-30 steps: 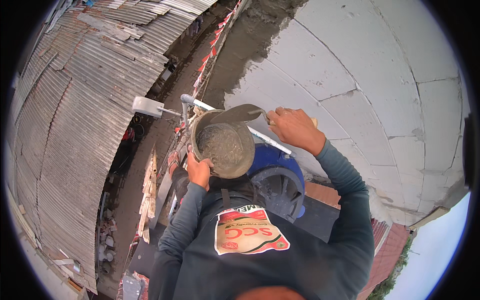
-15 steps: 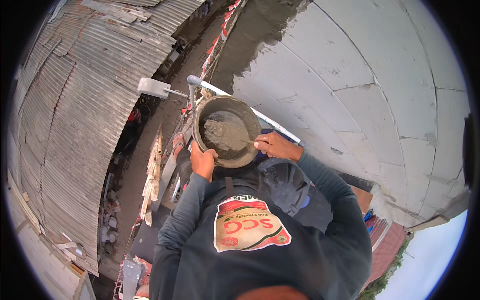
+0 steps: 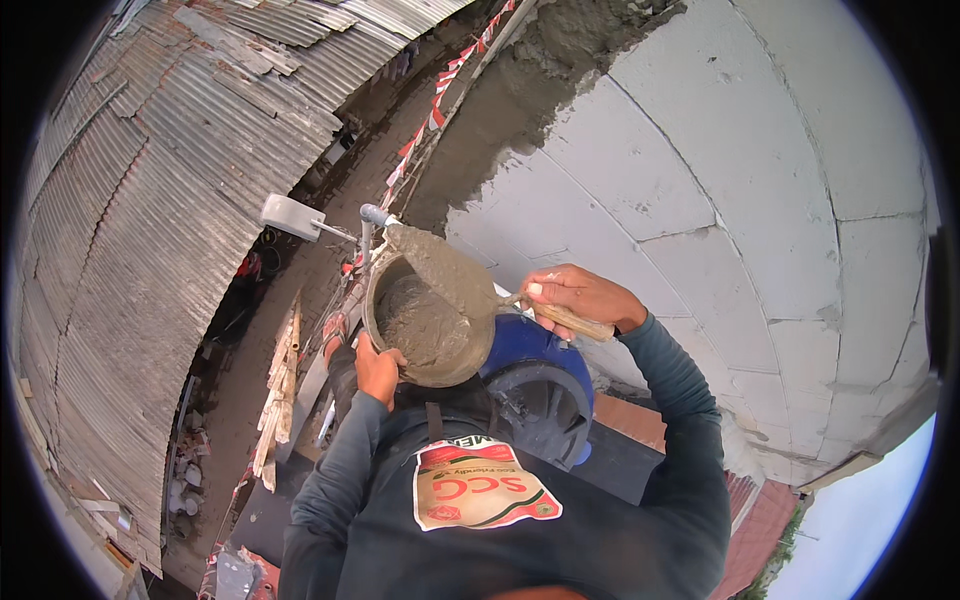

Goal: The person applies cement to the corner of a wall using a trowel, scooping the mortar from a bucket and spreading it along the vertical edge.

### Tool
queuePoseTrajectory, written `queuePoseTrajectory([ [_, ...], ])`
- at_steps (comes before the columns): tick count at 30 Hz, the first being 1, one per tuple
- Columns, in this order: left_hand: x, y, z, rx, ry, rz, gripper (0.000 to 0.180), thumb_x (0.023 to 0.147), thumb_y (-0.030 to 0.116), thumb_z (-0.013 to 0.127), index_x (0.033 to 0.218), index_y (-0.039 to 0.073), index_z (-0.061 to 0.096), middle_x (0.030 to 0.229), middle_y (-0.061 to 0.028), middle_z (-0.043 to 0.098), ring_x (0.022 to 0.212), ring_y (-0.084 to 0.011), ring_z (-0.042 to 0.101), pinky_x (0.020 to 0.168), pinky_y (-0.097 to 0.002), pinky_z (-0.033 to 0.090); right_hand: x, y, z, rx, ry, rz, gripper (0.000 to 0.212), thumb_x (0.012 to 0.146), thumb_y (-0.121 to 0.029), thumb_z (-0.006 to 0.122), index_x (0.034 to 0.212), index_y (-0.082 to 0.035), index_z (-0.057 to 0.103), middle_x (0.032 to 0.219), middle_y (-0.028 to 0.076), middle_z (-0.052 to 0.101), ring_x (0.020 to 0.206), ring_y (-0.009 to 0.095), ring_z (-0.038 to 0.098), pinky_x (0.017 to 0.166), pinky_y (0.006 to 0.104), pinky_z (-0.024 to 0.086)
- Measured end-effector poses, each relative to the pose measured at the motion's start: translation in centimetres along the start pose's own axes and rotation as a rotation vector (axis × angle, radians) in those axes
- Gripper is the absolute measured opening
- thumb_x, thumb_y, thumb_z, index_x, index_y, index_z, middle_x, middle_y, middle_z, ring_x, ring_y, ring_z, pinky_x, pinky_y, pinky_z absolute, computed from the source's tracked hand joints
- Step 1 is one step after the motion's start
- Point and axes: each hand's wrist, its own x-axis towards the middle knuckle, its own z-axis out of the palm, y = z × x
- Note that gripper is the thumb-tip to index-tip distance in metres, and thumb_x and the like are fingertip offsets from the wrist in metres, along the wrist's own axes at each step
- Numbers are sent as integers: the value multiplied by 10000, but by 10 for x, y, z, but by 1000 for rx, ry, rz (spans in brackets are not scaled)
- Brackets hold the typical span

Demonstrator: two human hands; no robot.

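Note:
A round, mortar-caked bucket [image 3: 483,345] is in front of me, with wet grey mortar [image 3: 415,322] inside. My left hand [image 3: 378,372] is closed on its near left rim, thumb over the edge. In my right hand [image 3: 585,297] is the wooden handle of a trowel [image 3: 578,322]. Its blade lies over the bucket's far right side, thickly covered by a heap of mortar. To the right rises a wall of pale grey blocks [image 3: 690,190]. A dark band of wet plaster [image 3: 505,120] covers its far left part.
A blue drum [image 3: 535,342] and a dark round tub [image 3: 548,405] stand below my right arm. Beyond the bucket are a pipe elbow [image 3: 376,215] and a white lamp [image 3: 292,216]. Corrugated roofing [image 3: 170,230] fills the left, above a narrow alley. Split timber [image 3: 278,400] lies nearer.
My right hand has risen and moved right, lifting the trowel out of the bucket with a mortar load. The bucket, still in my left hand, appears lower and further left as the view shifts.

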Motion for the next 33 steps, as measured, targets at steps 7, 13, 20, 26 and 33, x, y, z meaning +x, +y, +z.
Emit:
queuePoseTrajectory([
  [7,8,-26,7,88,-10,142,512,691,-37,619,1198,-18,553,1092,-192,664,946,-299,665,722,-390,531,24,-38,-134,384,118,-151,360,1104,-386,520,1033,-43,602,694,33,580,443,83,504,382,234,431],
  [13,12,-25,3,110,20,197,479,687,-36,618,1160,-26,549,1041,-173,660,915,-283,647,738,-399,535,-62,-117,-116,178,358,-450,376,1100,-382,519,1016,-25,601,652,32,554,402,78,464,342,225,396],
  [20,12,-20,6,168,-66,147,594,689,-13,646,1278,-28,565,1196,-232,707,1112,-387,675,988,-415,496,34,-41,-92,-205,460,8,418,1035,-437,616,1053,-21,645,788,48,619,571,106,573,498,273,470],
  [26,14,-24,3,127,-33,135,562,675,3,669,1226,-35,563,1146,-254,707,1086,-425,671,955,-432,507,87,-11,-102,-157,551,-98,422,1041,-406,606,1088,11,649,799,57,622,583,130,583,513,305,486],
  [33,25,-32,4,132,-69,142,583,670,1,673,1239,-40,556,1157,-251,700,1107,-416,666,977,-417,499,35,-49,-91,-170,646,-157,405,1060,-388,580,1104,6,659,782,41,611,575,111,578,497,288,481],
])
